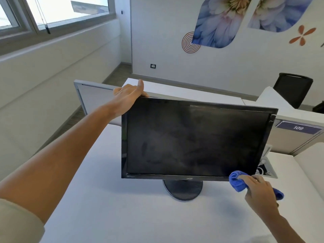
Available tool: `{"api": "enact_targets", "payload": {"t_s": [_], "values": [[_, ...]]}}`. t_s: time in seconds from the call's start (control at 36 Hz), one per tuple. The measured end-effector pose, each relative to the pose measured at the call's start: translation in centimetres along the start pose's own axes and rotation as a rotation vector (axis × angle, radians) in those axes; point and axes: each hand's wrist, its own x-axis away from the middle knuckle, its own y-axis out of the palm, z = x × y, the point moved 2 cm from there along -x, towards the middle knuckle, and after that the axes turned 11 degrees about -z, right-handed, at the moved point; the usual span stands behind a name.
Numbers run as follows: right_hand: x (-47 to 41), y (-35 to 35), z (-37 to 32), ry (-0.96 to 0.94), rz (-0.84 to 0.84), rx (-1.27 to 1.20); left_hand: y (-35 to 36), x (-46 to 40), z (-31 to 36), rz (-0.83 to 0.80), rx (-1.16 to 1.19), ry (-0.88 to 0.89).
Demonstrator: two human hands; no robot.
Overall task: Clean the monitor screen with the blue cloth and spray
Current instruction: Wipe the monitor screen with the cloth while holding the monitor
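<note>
Bunching the blue cloth [237, 181] in closed fingers, the right hand [259, 190] sits at the near right corner of the monitor screen [194, 139], which stretches left and far toward the left hand [128, 97] clasping its top corner.

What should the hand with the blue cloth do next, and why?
Probably slide the blue cloth up and leftward across the screen. The right hand holds it bunched at the bottom right corner, the left hand steadies the monitor's top corner, and the glass looks smudged.
</note>
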Motion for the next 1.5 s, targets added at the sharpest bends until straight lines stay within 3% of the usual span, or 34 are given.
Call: {"api": "enact_targets", "payload": {"t_s": [0.14, 0.22, 0.42, 0.58, 0.72, 0.83, 1.03, 1.08, 1.14, 1.19, 1.33, 1.5], "values": [[-0.2, 1.2, -1.9, -0.018, 0.070, -0.175, 0.3, -0.1, -0.3, 0.023, -0.007, 0.004], [0.7, 2.3, -5.9, -0.200, 0.100, -0.247, 0.4, -0.1, -0.3, 0.044, -0.003, -0.006], [2.1, 5.7, -19.0, -0.563, 0.003, -0.312, 0.7, -0.2, -0.2, 0.066, -0.014, 0.008], [1.9, 7.7, -26.2, -0.702, -0.092, -0.273, 0.6, -0.4, -0.7, 0.060, 0.016, -0.010], [1.0, 5.2, -25.8, -0.655, -0.104, -0.448, 0.6, -0.5, -0.6, 0.056, 0.009, 0.012], [0.9, 0.6, -23.4, -0.489, 0.094, -0.923, 0.6, -0.8, -0.4, 0.068, -0.044, 0.046], [-1.6, -4.5, -17.0, -0.032, 0.422, -1.255, 0.7, -1.0, -1.3, 0.070, -0.070, 0.079], [-2.8, -5.9, -16.0, -0.085, 0.536, -1.189, 0.7, -1.0, -1.3, 0.071, -0.083, 0.084], [-4.2, -7.0, -16.0, -0.257, 0.604, -0.995, 0.7, -1.1, -1.3, 0.065, -0.111, 0.091], [-5.7, -6.8, -16.9, -0.395, 0.588, -0.791, 0.6, -1.1, -1.2, 0.064, -0.129, 0.097], [-5.4, -0.8, -22.8, -0.569, 0.236, -0.251, 0.7, -1.1, -0.9, 0.057, -0.158, 0.084], [-1.2, 7.7, -25.9, -1.000, -0.008, 0.074, 0.6, -0.9, -0.8, 0.055, -0.160, 0.094]]}}
